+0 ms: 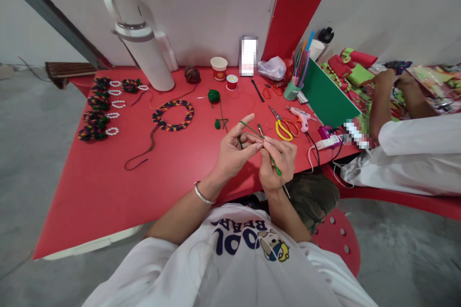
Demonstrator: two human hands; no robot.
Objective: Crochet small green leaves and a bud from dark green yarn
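Over the table's front part, my two hands meet fingertip to fingertip. Green yarn (248, 126) loops over the raised index finger of my left hand (232, 153), whose thumb and other fingers pinch the strand. In my right hand (280, 157) is a slim crochet hook (287, 192), its lower end sticking out below the palm. A short green length (276, 168) lies along it. The stitches between the fingertips are too small to make out. Behind my hands sit a green yarn ball (213, 96) and a small green piece (217, 124).
Left on the red table (173, 172) lie a braided yarn ring (173, 116) and several yarn bundles with beaded loops (95, 117). A tall flask (147, 55) stands behind. Scissors (283, 124) and a glue gun (301, 117) lie right. Beyond a green divider (329, 98), another person's hands (385, 81) work.
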